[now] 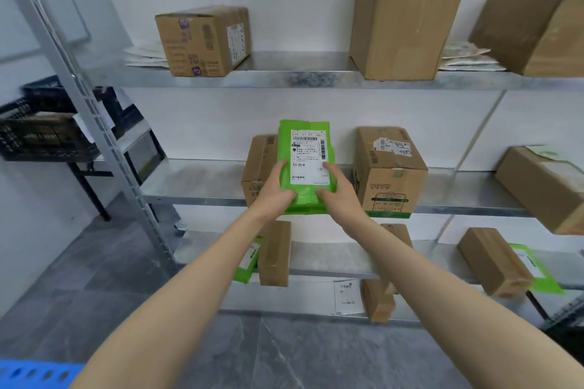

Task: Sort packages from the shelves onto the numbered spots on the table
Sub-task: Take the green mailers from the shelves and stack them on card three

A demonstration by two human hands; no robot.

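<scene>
A green plastic mailer [305,148] with a white shipping label faces me, held upright in front of the middle metal shelf [196,180]. My left hand [276,189] grips its lower left edge and my right hand [338,194] grips its lower right edge. Behind the mailer stands a brown cardboard box [257,167], partly hidden. The numbered table is out of sight.
A printed box [388,170] stands right of the mailer and another box [543,186] further right. Three boxes sit on the top shelf [300,76]. Lower shelves hold small boxes [275,254] and green mailers [534,265]. A black crate [41,133] is at left, a blue crate [34,374] bottom left.
</scene>
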